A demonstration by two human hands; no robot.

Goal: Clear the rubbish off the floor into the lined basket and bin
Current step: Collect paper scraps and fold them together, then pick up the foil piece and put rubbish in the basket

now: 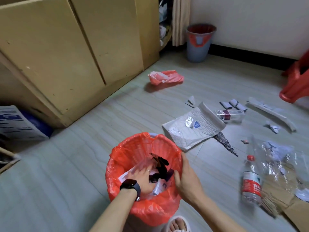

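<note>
The basket lined with a red bag [133,151] stands on the floor right in front of me. My left hand [142,175], with a watch on the wrist and a ring on one finger, is down inside it, fingers straight, pressing on white papers next to a dark crumpled wrapper [161,165]. My right hand [185,179] grips the basket's right rim, thumb inside and fingers outside. A blue bin with a red liner [199,47] stands by the far wall. On the floor lie a red plastic bag [165,77], a white padded mailer [192,128] and a plastic bottle [251,180].
Clear plastic wrap [277,158], cardboard [282,198], a small labelled bottle [230,115], a long white strip [270,113] and paper scraps litter the right floor. A red stool [296,81] stands far right, beige cabinets [58,47] to the left, a printed box [18,124] at the left edge.
</note>
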